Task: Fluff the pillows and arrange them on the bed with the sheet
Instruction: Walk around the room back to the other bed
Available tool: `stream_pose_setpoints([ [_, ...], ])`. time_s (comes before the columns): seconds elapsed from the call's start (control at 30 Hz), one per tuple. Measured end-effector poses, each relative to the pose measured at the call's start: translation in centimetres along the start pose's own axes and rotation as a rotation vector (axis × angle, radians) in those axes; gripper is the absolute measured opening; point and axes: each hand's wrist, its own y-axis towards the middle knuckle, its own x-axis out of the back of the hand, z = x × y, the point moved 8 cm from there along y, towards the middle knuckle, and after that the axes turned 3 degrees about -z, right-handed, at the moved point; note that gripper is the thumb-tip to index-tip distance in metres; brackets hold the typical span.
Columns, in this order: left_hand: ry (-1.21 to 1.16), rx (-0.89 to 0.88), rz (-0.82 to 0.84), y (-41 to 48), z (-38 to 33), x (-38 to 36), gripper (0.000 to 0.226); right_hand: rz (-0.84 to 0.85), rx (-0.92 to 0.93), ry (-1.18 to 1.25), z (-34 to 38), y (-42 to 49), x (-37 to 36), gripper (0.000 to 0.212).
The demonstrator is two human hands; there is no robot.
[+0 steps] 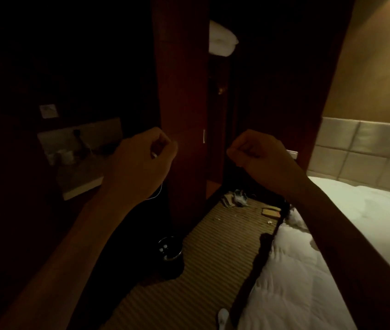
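Observation:
A white pillow (222,39) lies high up on a shelf inside an open dark wardrobe, well above both hands. My left hand (141,160) is raised in front of the wardrobe's reddish door panel (182,115), fingers curled shut with nothing visible in them. My right hand (260,156) is held up at the same height before the wardrobe opening, also curled into a loose fist, empty. The bed (332,246) with a white sheet and quilt lies at the lower right, under my right forearm. No pillow is on the visible part of the bed.
A padded headboard (365,148) backs the bed. The striped carpet (213,246) holds a dark bin (170,252), slippers and scraps (237,198) by the wardrobe foot. A desk with cups and cables (77,153) stands at the left. The room is dim.

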Motion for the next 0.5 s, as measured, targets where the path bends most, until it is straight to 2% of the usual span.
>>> stream_pose_setpoints([
  [0.27, -0.107, -0.108, 0.128, 6.5, 5.2, -1.4, 0.023, -0.101, -0.091, -0.090, 1.0, 2.7, -3.4, 0.006],
  [0.5, -0.239, -0.165, 0.196, 11.6, 6.7, -7.6, 0.022, -0.181, -0.092, -0.220, -2.5, 6.1, -2.9, 0.012],
])
